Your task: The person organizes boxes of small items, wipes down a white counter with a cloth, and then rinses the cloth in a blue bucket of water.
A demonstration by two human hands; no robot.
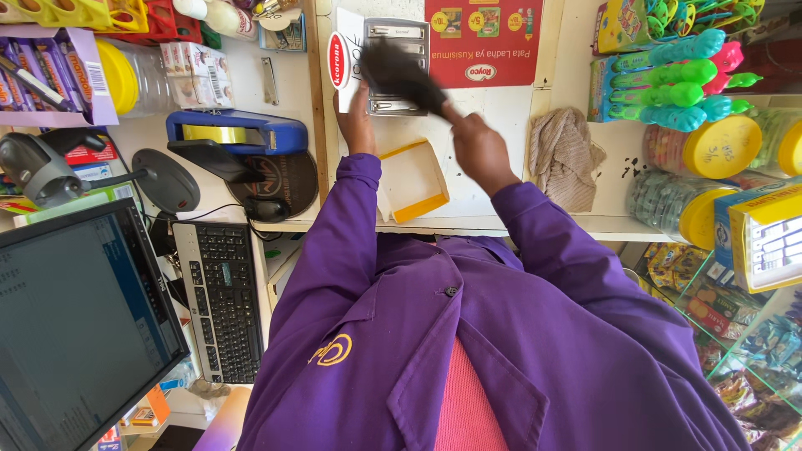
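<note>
Head view, looking down over a purple coat (468, 334) to a white counter (501, 209). The right hand (478, 149) is closed around the handle of a dark brush (401, 73); the brush runs up and to the left from the fist, its blurred head lying over a small grey metal box (397, 67) at the back of the counter. The left hand (357, 121) rests at the left edge of that box, fingers against a white card (344, 60) with a red oval mark — whether it grips the card or only steadies it cannot be told.

Just below the two hands, between the sleeves, sits an open yellow-edged carton (413, 179), near both wrists but touching neither. A beige cloth (566, 154) lies to the right of the right hand, apart from it. To the left — a blue tape dispenser (238, 134), a barcode scanner (42, 171), a black keyboard (224, 301) and a monitor (79, 326). Yellow-lidded jars (710, 150) stand at right.
</note>
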